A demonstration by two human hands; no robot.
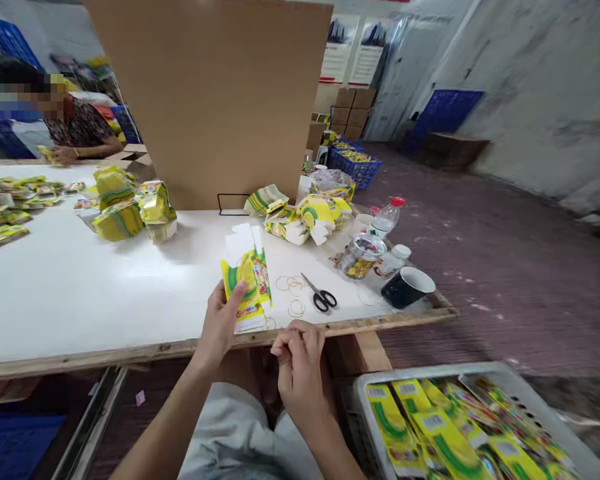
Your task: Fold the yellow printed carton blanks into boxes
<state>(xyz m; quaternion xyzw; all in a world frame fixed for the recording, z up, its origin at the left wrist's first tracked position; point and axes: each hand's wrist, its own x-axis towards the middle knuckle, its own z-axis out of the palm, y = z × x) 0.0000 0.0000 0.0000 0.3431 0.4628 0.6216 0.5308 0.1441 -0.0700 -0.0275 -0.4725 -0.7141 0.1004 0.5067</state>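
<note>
Two hands sit at the near edge of the white table (80, 293). The left hand (219, 323) grips a stack of flat yellow cartons (247, 280), upright over that edge. The right hand (300, 363), just right of it, has its fingers curled together; whether they pinch anything cannot be told. Scissors (321, 297) lie just beyond
</note>
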